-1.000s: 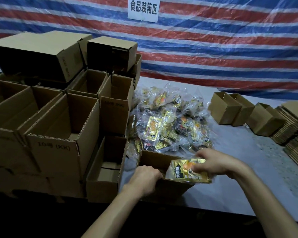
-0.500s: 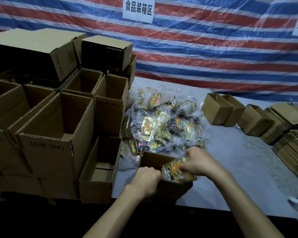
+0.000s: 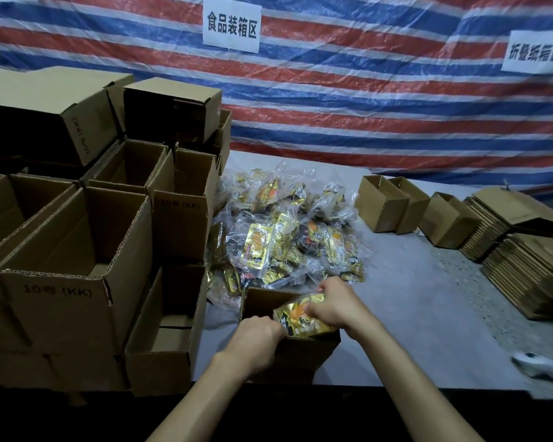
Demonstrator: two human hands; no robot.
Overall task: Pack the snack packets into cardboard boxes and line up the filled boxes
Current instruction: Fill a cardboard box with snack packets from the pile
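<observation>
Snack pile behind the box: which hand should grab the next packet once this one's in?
Right, probably. The right hand holds the packet over the box, next to the pile; the left hand grips the box's near edge, steadying it.

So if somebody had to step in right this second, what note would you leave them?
Left hand grips the near rim of the small box at the front edge of the table.
Right hand holds a gold snack packet in the box's mouth, partly inside.
Pile of packets lies just behind that box. Three small boxes stand in a row at right; their contents are hidden.
Done: this packet is nearly in.
Left: seat it, pack the pile, line up the filled boxes.
</observation>
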